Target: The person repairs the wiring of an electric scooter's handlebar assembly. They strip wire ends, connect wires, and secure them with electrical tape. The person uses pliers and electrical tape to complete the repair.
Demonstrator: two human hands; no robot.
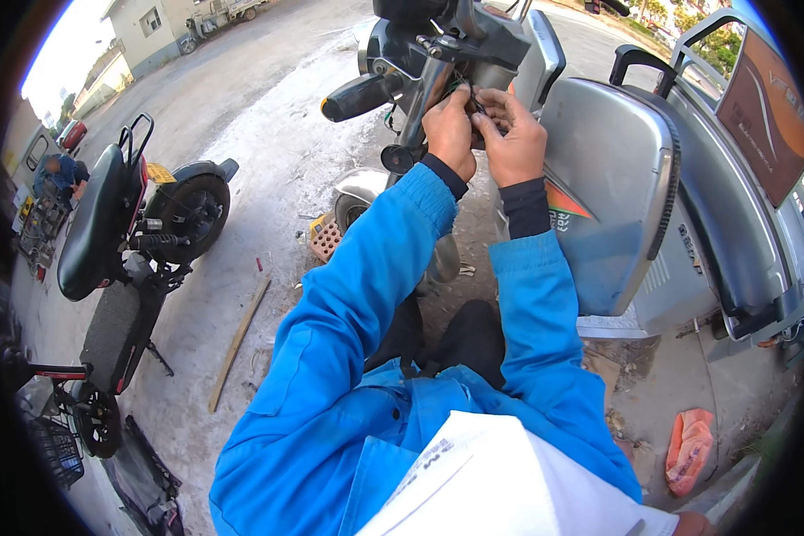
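Observation:
My left hand (pixel 449 132) and my right hand (pixel 507 134) are raised close together at the dark front column (pixel 427 94) of a silver electric three-wheeler, just below its handlebar assembly. Both have bent fingers pinched on thin dark and green wires (pixel 464 79) in an opening of the column; my fingers partly hide them. A black mirror or grip-like part (pixel 359 96) sticks out to the left, and a round black part (pixel 397 159) is beside my left wrist. The vehicle's silver front panel (pixel 607 196) stands right beside my right forearm.
A black seat bench (pixel 732 259) is at right, an orange sack (pixel 689 447) below. A scooter (pixel 107 223) lies along the left, near a wooden strip (pixel 238 344). A perforated brick (pixel 324 241) is by the front wheel (pixel 351 210). A crouching person (pixel 55 179) works far left.

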